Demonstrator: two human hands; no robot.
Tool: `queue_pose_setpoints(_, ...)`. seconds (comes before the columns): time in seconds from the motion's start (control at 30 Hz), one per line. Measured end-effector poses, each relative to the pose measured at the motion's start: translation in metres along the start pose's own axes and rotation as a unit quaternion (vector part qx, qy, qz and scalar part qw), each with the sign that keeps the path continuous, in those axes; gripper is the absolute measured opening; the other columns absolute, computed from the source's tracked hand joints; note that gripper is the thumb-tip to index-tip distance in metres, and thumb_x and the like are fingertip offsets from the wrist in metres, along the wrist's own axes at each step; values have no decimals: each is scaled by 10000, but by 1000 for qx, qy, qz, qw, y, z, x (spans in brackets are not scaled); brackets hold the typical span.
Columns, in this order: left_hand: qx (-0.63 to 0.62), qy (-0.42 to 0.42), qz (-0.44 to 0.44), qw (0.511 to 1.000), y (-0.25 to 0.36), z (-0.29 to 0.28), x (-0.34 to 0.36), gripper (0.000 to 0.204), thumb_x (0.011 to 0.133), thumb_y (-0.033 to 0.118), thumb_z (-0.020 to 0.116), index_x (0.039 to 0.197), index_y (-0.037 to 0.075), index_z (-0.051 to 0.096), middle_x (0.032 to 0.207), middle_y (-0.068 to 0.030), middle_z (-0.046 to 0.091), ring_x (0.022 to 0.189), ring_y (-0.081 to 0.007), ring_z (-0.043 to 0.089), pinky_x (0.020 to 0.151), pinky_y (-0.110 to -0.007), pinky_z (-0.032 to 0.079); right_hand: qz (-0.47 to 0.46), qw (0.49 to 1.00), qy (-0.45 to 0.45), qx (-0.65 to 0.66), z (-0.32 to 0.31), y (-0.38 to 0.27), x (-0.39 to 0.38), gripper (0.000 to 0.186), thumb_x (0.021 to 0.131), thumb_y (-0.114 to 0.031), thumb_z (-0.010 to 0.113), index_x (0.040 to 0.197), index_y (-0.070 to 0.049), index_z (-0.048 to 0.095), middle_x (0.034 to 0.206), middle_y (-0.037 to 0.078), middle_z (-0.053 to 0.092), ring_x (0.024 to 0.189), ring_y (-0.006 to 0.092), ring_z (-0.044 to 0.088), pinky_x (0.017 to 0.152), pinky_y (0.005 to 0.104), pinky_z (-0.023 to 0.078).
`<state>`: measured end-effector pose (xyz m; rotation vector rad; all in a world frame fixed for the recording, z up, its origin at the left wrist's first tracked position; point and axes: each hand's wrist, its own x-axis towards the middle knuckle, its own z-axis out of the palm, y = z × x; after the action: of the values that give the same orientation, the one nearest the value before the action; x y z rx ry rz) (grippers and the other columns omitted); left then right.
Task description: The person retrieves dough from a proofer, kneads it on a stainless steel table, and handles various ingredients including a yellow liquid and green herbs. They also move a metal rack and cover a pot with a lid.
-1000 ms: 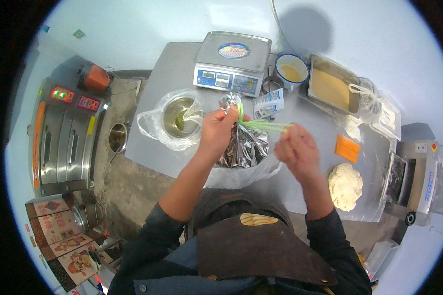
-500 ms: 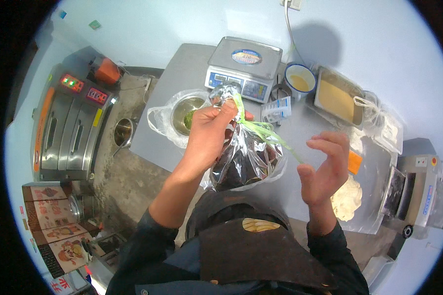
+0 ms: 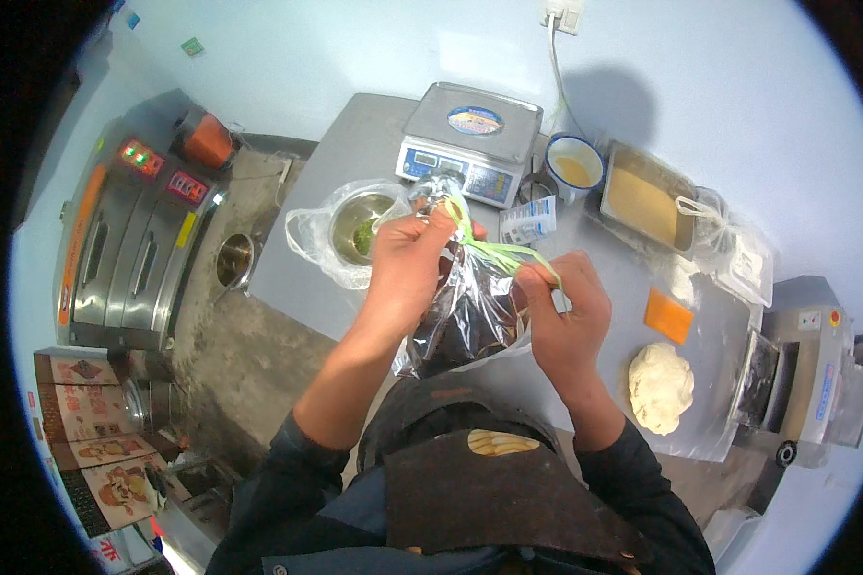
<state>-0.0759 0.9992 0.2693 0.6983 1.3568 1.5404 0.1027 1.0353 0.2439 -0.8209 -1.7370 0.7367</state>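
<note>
While gripping the gathered neck of a silver bag [image 3: 462,321] in the closed left hand [image 3: 410,264], pinching a strand of green ribbon [image 3: 508,257] between thumb and fingers of the right hand [image 3: 571,311], just right of the neck. Ribbon around the neck; bag in front of the torso, bulging below the knot, dark within. Hard to tell whether resting on the table or held clear of it. Below, a brown apron [image 3: 518,489]. On the grey table [image 3: 302,311], right of the hands, a pale lump of dough [image 3: 661,388], with a flat orange square [image 3: 668,316] just beyond. Left of the bag, a metal bowl [image 3: 353,211] with something green inside, set in a clear plastic bag [image 3: 307,232]. Beyond the knot, a white-and-blue packet [image 3: 529,220]. Farther back, a digital scale [image 3: 475,120], then a blue-rimmed white mug [image 3: 564,195] with pale yellow contents, then a metal tray [image 3: 650,161] of something tan. Past the table's right end, a grey machine [image 3: 815,359]; off left, on the floor, a metal pot [image 3: 232,259], and beyond it a steel oven [image 3: 129,259]. Farthest, on the pale blue wall [image 3: 729,86], a white socket [image 3: 561,17] with a cable.
</note>
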Motion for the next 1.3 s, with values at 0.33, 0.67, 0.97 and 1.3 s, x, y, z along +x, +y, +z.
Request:
queue_pose_setpoints(0.33,61,24,48,997,-19,14,-2,365,1058,216,550,913,-39,766,763,-26,693,691,-63,569,626,-248,451,-76,990,-8,-116,-30,-7,-1,196,858,-49,759,789,-10,580,761,107,538,641,260,540,567,360,409)
queue_pose_setpoints(0.67,76,9,95,993,-41,23,11,385,1071,226,520,871,-24,733,775,-65,711,684,-85,591,662,-264,489,337,823,-156,430,-21,1,-13,308,1106,-287,462,885,-81,520,735,23,547,493,94,428,505,252,352)
queue_pose_setpoints(0.97,169,57,79,981,-15,-1,26,359,1067,206,539,839,-11,711,768,-53,711,680,-84,591,661,-274,478,475,725,-192,461,-107,-11,-57,334,1102,-285,476,806,-154,395,654,-11,400,497,82,274,476,262,242)
queue_pose_setpoints(1.3,28,-11,-2,1000,-50,38,21,390,1076,268,554,862,-15,717,756,-34,680,685,-81,569,647,-269,468,364,909,-132,155,-151,60,-59,285,1045,-162,565,788,-136,443,668,-73,435,576,23,368,500,223,310)
